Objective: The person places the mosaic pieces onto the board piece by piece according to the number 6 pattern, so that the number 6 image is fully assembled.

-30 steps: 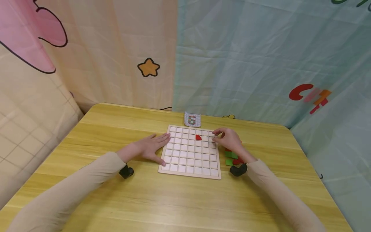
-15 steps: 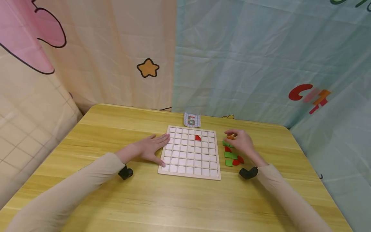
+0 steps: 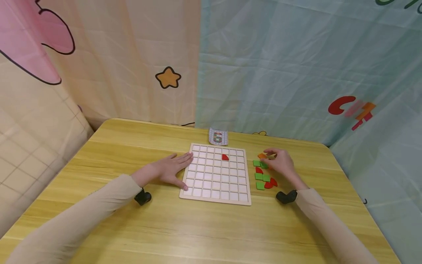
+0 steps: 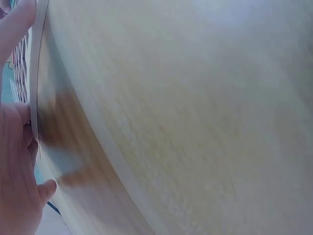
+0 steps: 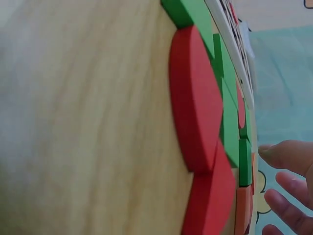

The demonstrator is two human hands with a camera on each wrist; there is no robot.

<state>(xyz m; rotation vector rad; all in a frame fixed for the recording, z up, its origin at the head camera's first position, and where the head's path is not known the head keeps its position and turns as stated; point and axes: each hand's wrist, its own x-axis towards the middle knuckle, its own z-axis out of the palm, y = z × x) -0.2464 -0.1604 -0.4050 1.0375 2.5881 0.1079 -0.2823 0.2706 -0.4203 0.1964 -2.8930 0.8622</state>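
Moved off the board (image 3: 215, 172), right hand (image 3: 279, 164) pinches an orange piece (image 3: 262, 156); left hand (image 3: 171, 169) flat at its left edge.

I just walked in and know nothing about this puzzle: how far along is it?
Barely begun. Done: one red quarter-round tile sits in the white gridded wooden board; every other square is bare. In hand: the right hand touches an orange tile, grip unclear, while the left hand rests flat against the board's edge. Left: the loose green and red tiles beside the board.
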